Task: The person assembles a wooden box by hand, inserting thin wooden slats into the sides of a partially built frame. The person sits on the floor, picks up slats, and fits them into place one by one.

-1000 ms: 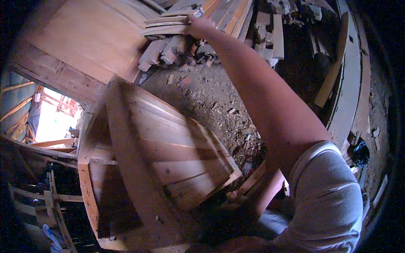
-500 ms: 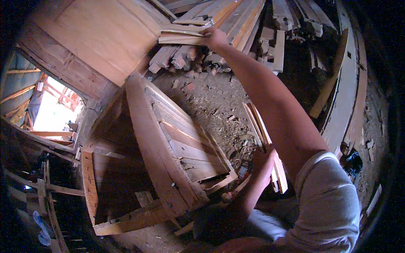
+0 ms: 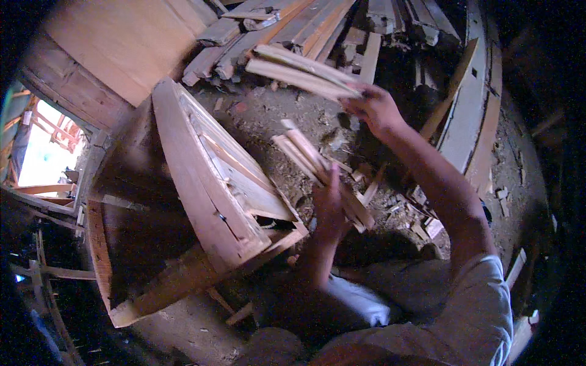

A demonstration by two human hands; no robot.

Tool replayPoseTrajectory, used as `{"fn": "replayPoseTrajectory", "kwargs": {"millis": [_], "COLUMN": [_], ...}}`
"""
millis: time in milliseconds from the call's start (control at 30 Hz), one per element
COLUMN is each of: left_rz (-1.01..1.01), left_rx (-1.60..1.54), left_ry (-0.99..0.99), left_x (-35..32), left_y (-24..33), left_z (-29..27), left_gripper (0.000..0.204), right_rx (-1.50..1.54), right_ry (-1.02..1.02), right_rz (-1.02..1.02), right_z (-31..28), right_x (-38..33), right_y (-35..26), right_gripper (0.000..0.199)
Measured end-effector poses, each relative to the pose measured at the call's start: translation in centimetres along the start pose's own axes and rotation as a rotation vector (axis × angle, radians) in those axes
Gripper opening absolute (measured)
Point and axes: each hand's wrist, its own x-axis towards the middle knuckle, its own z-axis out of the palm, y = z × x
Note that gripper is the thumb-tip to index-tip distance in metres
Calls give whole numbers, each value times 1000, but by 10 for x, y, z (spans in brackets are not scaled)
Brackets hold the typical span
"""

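Note:
My right hand point(image 3: 373, 110) is closed around the near end of a few thin, pale wood strips point(image 3: 302, 72). They point left and away, over the dirt floor in front of the plank pile. Lower down and closer to me, my left hand point(image 3: 329, 204) grips a bundle of short wood strips point(image 3: 305, 154), which sticks out at both sides of the fist. Just left of this hand stands a tilted wooden frame point(image 3: 201, 177) with a wide side board and slats along its inner face. The two bundles are apart from each other.
Long planks point(image 3: 305, 27) lie stacked at the back. A white-faced board point(image 3: 467, 116) leans at the right. Broken wood scraps point(image 3: 427, 222) litter the dirt floor. A large wooden panel point(image 3: 122, 46) stands at the far left, above a bright opening point(image 3: 49, 152).
My right hand has come back from the plank pile toward me, bringing the strips. My left hand's bundle has swung leftward and away from my legs. The whole view has shifted somewhat.

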Motion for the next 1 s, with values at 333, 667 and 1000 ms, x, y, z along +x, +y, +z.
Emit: {"fn": "replayPoseTrajectory", "kwargs": {"millis": [333, 667, 1000], "left_rz": [196, 229, 49], "left_rx": [-388, -423, -537], "left_ry": [51, -176, -231], "left_x": [12, 20, 35], "left_y": [-23, -5, -21], "left_z": [-8, -24, -38], "left_gripper": [101, 82, 64], "right_rx": [-153, -193, -1108], "right_ry": [8, -197, -1027], "right_rz": [21, 45, -53], "right_z": [-25, 4, -16], "right_x": [-244, -250, -47], "right_y": [66, 30, -113], "right_gripper": [40, 54, 47]}}
